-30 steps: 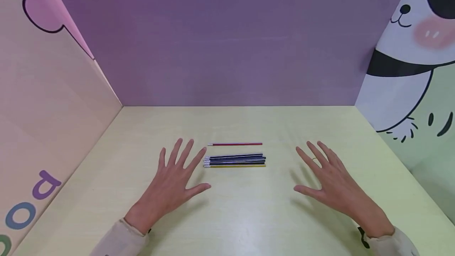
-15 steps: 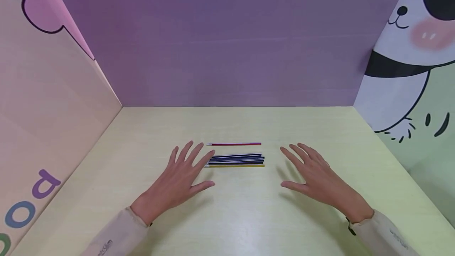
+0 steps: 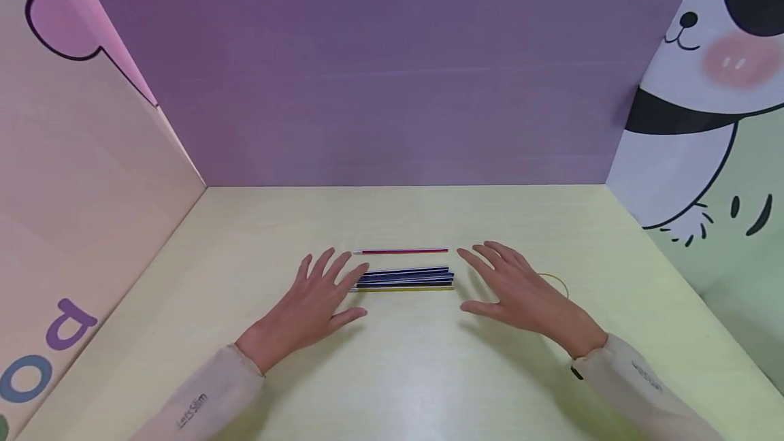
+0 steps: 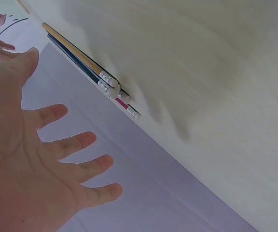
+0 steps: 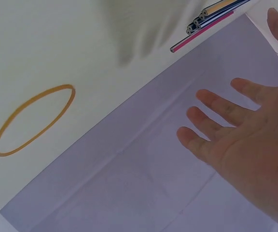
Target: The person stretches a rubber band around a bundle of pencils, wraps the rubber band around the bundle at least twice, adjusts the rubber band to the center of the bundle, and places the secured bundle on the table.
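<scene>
Both hands flat over the bench, fingers spread, holding nothing. Left hand sits just left of the pencil bundle, fingertips at its eraser ends; right hand just right of it, not touching. Red pencil lies alone just beyond the bundle. Rubber band on bench, behind right hand.
</scene>
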`<state>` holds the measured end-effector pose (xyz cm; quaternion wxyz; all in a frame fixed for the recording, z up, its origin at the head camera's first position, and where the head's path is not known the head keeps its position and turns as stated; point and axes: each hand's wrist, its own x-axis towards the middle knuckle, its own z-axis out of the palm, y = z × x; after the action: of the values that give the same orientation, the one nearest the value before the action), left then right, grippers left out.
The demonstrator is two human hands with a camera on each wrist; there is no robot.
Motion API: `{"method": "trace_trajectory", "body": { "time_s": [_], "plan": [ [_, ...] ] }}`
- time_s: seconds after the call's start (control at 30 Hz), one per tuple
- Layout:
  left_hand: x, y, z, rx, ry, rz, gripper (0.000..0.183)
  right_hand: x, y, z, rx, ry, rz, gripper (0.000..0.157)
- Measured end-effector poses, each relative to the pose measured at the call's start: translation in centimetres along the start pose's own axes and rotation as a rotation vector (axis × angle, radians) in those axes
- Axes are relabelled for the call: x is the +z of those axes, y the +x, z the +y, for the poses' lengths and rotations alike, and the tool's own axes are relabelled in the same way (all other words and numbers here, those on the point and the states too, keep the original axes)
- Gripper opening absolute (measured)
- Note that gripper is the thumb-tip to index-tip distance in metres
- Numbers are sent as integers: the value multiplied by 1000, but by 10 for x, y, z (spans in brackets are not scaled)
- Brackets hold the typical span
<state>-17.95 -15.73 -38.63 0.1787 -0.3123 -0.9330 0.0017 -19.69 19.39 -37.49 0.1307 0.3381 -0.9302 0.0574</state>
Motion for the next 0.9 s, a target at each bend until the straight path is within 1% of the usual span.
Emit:
{"method": "trace_trajectory", "body": {
  "time_s": [0.1,0.27,0.47,0.63,0.9],
  "plan": [
    [0,5,-2,0,-12,-19,67,2,5,-1,11,6,-13,79],
    [-1,12,-4,-12,-43,-85,74,7,13,-1,10,20,-42,79],
    [4,20,-9,3,-52,-129,77,13,23,-1,-7,18,-65,78],
    [7,23,-16,28,-71,-154,75,16,31,-3,-12,34,-103,77],
    [8,27,-22,59,-87,-149,72,23,42,-6,-4,62,-157,76]
  ]
}}
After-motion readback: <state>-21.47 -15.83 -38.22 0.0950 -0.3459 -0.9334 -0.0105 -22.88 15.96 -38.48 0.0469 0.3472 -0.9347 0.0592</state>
